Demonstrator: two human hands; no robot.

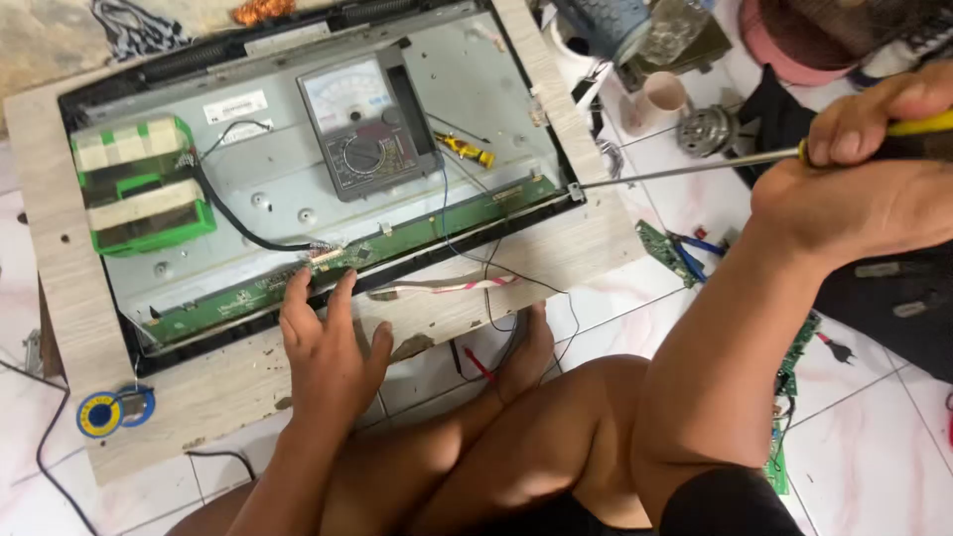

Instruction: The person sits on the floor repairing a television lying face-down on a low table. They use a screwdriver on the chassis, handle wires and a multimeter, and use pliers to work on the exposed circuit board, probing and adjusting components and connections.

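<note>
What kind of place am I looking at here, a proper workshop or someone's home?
Likely an informal home repair spot on a tiled floor: an opened flat-panel screen lies on a wooden board, with an analog multimeter on it and loose circuit boards nearby.

White marbled floor tiles (874, 417) with grey joints are spreading under everything, catching even daylight. A pale wooden board (248, 387) is lying flat on them, its near edge chipped.

Long screwdriver (695, 166): yellow handle, thin steel shaft, held near-horizontal, tip at the right corner of the panel's lower edge. Opened display panel (298, 189): grey metal back, black frame, lying flat on a wooden board; narrow green circuit strip (347, 260) along its near edge.
</note>
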